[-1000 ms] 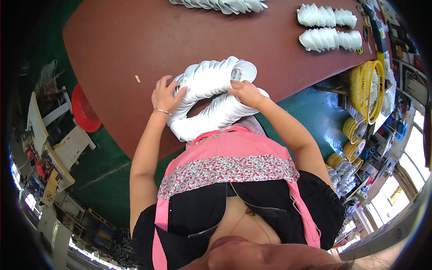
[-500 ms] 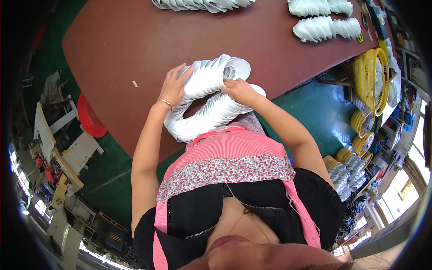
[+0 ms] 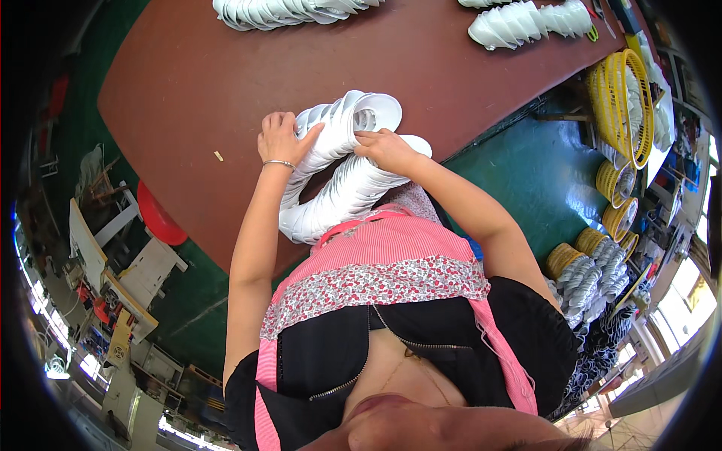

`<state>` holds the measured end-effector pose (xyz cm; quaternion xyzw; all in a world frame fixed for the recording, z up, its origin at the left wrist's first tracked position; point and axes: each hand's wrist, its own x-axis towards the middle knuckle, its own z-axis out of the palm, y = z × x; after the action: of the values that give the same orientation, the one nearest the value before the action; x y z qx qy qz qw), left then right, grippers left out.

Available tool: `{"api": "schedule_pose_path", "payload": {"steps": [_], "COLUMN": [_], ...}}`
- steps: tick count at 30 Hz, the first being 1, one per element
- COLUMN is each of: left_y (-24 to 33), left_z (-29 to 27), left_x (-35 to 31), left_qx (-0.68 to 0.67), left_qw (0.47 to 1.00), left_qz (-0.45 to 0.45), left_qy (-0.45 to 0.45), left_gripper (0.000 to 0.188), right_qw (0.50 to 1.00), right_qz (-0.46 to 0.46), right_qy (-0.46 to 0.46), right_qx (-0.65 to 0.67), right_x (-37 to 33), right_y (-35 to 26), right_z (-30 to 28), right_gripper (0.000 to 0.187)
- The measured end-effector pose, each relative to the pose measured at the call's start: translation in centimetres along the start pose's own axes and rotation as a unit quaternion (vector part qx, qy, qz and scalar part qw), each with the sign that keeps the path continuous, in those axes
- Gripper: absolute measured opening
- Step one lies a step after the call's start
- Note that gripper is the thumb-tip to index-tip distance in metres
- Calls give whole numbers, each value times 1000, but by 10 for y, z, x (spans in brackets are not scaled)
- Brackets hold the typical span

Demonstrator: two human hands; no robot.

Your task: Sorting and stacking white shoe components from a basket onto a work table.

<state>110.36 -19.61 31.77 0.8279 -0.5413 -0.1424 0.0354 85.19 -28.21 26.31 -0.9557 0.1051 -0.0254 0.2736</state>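
Observation:
A long stack of nested, thin white curved pieces (image 3: 331, 199) lies bent into a U at the table's near edge, against my apron. Its two ends lie to the right, one behind the other, and the far one shows a round hollow opening. My left hand (image 3: 284, 141) is beside the far arm of the U; its thumb is spread onto the white pieces and its bent fingers rest to the left of them. My right hand (image 3: 387, 152) reaches between the two ends, its fingers closed at the rim of the far one; the fingertips are partly hidden.
The reddish-brown table (image 3: 203, 90) bears another white stack (image 3: 293, 9) at the back and a shorter stack (image 3: 526, 24) at the back right. Yellow baskets (image 3: 620, 109) stand beyond its right edge. A red round object (image 3: 159, 216) is on the left, below table level.
My left hand has slid back off the white pieces, its fingers now more bent and its thumb spread. My right hand stays at the stack's end. The whole view has shifted slightly.

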Motion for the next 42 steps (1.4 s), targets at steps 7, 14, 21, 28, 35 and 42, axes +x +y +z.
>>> {"api": "schedule_pose_path", "payload": {"steps": [7,14,21,28,35,42], "left_y": [-5,-7,-8,0,35,46], "left_z": [17,13,-5,8,8,23], "left_x": [8,14,16,17,11,5], "left_qx": [-121,-183,-92,-34,-60,-116], "left_qw": [993,955,968,977,994,987], "left_qz": [10,234,233,210,94,87], "left_qy": [-11,-7,-34,8,7,63], "left_gripper": [28,72,64,26,38,30], "right_qw": [1000,999,998,998,999,1000], "right_qz": [6,9,16,7,-5,-13], "right_qy": [19,42,63,69,43,7], "right_qx": [-4,2,-4,2,12,22], "right_x": [-3,-6,-7,-6,-4,2], "right_y": [-1,-4,-7,0,8,8], "right_z": [1,3,6,12,12,4], "right_gripper": [12,13,11,11,10,11]}}
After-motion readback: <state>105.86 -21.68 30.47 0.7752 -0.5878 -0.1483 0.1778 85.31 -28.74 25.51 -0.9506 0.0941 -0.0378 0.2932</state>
